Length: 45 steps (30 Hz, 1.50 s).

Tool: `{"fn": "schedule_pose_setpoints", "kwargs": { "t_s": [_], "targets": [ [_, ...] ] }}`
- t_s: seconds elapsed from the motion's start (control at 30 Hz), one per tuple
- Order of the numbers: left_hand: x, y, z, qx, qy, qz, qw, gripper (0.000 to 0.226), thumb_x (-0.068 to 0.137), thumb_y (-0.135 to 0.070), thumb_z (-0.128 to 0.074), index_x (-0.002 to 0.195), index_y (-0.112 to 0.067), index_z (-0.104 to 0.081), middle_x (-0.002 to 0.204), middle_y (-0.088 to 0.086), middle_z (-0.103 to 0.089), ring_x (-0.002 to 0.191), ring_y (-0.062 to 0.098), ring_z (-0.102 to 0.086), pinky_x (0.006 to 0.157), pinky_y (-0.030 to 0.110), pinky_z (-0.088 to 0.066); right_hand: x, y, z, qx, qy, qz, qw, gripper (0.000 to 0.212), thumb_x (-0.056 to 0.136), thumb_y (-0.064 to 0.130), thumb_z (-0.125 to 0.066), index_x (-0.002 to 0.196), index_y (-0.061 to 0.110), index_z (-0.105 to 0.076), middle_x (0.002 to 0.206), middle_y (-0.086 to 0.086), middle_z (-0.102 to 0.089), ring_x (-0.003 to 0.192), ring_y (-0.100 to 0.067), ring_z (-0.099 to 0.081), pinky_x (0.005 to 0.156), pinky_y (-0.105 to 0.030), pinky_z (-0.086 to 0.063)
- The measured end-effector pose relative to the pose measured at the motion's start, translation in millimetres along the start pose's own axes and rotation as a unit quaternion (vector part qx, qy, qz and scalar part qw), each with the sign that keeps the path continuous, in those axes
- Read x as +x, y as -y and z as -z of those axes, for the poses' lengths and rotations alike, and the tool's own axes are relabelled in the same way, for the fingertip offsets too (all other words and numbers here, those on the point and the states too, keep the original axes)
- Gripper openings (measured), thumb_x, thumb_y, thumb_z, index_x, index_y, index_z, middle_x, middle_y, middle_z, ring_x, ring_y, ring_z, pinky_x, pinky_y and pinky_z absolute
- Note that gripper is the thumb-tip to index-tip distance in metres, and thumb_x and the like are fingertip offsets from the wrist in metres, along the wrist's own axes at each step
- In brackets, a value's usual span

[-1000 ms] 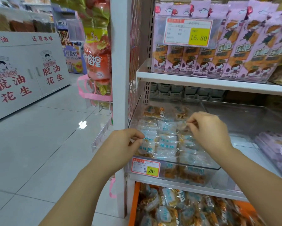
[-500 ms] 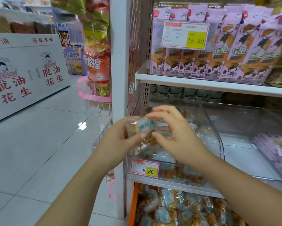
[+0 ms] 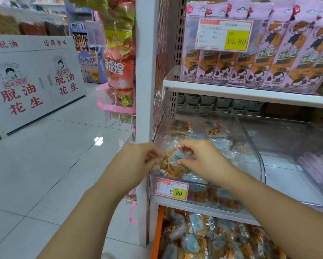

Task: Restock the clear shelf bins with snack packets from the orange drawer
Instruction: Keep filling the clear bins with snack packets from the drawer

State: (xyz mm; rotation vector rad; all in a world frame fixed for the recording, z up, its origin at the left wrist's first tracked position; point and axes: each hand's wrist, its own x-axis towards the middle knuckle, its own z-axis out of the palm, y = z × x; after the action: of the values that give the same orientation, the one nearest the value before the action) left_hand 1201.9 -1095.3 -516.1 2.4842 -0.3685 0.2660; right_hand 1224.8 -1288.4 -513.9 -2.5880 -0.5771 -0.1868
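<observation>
A clear shelf bin (image 3: 254, 152) on the middle shelf holds several clear snack packets with blue labels. My left hand (image 3: 136, 161) and my right hand (image 3: 203, 161) meet over the bin's front left corner, both pinching one snack packet (image 3: 171, 162) with brown pieces inside. Below the shelf, the orange drawer (image 3: 157, 232) stands open, full of the same packets (image 3: 203, 234). A price tag reading 8.80 (image 3: 173, 188) is clipped to the bin's front.
A second clear bin (image 3: 295, 146) to the right holds a few purple packets. Pink snack boxes (image 3: 269, 58) fill the upper shelf. A white upright post (image 3: 144, 71) stands left of the bin, with hanging bags (image 3: 119, 58) beyond it and tiled aisle floor.
A second ago my hands were apart over the bin. They came together on one packet, lifted it, and now hold it lower at the bin's front left corner.
</observation>
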Motion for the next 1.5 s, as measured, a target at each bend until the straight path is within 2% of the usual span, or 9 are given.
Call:
{"fn": "schedule_pose_setpoints", "kwargs": {
  "t_s": [0.13,0.33,0.57,0.77,0.93,1.07,1.17,1.33,1.5],
  "targets": [
    [-1.8,0.0,-7.0,0.067,0.102,0.011,0.993,0.025,0.097,-0.017,-0.050,0.113,-0.028,-0.066,0.113,-0.010,-0.066,0.089,0.004,-0.055,0.078,0.014,-0.042,4.6,2.9,6.3,-0.089,0.044,0.030,0.995,0.016,0.083,0.022,-0.070,0.087,0.018,-0.055,0.079,0.008,-0.052,0.080,-0.015,-0.051,0.069,-0.029,-0.042],
    [-3.8,-1.0,-1.6,0.066,0.120,0.022,0.990,0.030,0.094,-0.009,-0.045,0.105,-0.025,-0.068,0.105,-0.008,-0.069,0.080,0.005,-0.059,0.070,0.015,-0.045,19.1,24.1,-8.3,-0.175,0.109,0.069,0.976,0.021,0.085,0.011,-0.062,0.105,0.017,-0.064,0.104,-0.007,-0.064,0.096,-0.026,-0.058,0.079,-0.037,-0.050],
    [-6.4,1.0,1.5,0.052,0.063,0.025,0.996,0.032,0.095,-0.017,-0.050,0.121,-0.031,-0.063,0.114,-0.014,-0.066,0.074,0.000,-0.052,0.079,0.019,-0.044,22.5,13.0,-8.4,-0.018,0.196,-0.024,0.980,0.036,0.082,0.015,-0.071,0.118,0.015,-0.065,0.101,0.001,-0.071,0.081,-0.006,-0.063,0.083,-0.025,-0.052],
    [-1.8,-0.9,-1.4,0.108,0.098,0.006,0.989,0.034,0.096,-0.018,-0.046,0.116,-0.037,-0.066,0.120,-0.008,-0.065,0.101,0.013,-0.060,0.088,0.033,-0.050,14.5,6.9,-7.4,-0.103,0.172,-0.013,0.980,0.020,0.083,0.013,-0.064,0.098,0.022,-0.073,0.087,0.006,-0.073,0.082,-0.008,-0.065,0.075,-0.027,-0.053],
    [-2.5,-9.0,-13.8,0.218,0.223,0.008,0.950,0.049,0.090,0.000,-0.041,0.125,-0.028,-0.060,0.116,0.005,-0.064,0.085,0.019,-0.058,0.071,0.027,-0.050,17.6,-1.0,-24.6,-0.066,0.182,-0.016,0.981,0.012,0.085,0.024,-0.068,0.096,0.018,-0.073,0.090,0.003,-0.074,0.082,-0.009,-0.067,0.080,-0.032,-0.056],
    [-6.3,-14.9,-14.0,0.162,0.226,0.021,0.960,0.044,0.093,-0.003,-0.044,0.130,-0.022,-0.056,0.123,0.005,-0.062,0.089,0.019,-0.058,0.066,0.023,-0.042,16.0,-4.6,-19.5,-0.029,0.186,-0.011,0.982,0.018,0.085,0.020,-0.069,0.102,0.015,-0.072,0.096,0.003,-0.073,0.084,-0.005,-0.066,0.082,-0.028,-0.054],
    [-8.8,-11.5,-4.2,0.109,0.180,0.032,0.977,0.043,0.091,0.000,-0.044,0.122,-0.024,-0.062,0.126,-0.001,-0.061,0.090,0.014,-0.057,0.075,0.023,-0.049,11.1,-8.3,-11.5,-0.036,0.143,-0.011,0.989,0.027,0.084,0.026,-0.070,0.111,0.025,-0.069,0.097,0.015,-0.064,0.080,0.004,-0.053,0.071,-0.013,-0.043],
    [-8.4,-4.2,-1.9,0.126,0.175,-0.002,0.976,0.044,0.089,0.002,-0.042,0.112,-0.023,-0.069,0.133,-0.007,-0.056,0.118,0.012,-0.052,0.101,0.027,-0.042,5.9,-13.6,-14.8,-0.128,0.125,0.019,0.984,0.015,0.083,0.040,-0.067,0.097,0.034,-0.070,0.112,0.013,-0.050,0.104,-0.007,-0.044,0.084,-0.029,-0.038],
    [-5.9,-8.2,-9.4,0.119,0.168,0.020,0.978,0.033,0.092,-0.005,-0.045,0.114,-0.023,-0.061,0.129,-0.004,-0.058,0.091,0.014,-0.057,0.071,0.019,-0.048,14.0,-20.7,-26.9,-0.110,0.053,-0.055,0.991,0.012,0.083,0.036,-0.067,0.074,0.028,-0.071,0.085,0.012,-0.068,0.089,-0.014,-0.060,0.081,-0.030,-0.047]
  ]
}}
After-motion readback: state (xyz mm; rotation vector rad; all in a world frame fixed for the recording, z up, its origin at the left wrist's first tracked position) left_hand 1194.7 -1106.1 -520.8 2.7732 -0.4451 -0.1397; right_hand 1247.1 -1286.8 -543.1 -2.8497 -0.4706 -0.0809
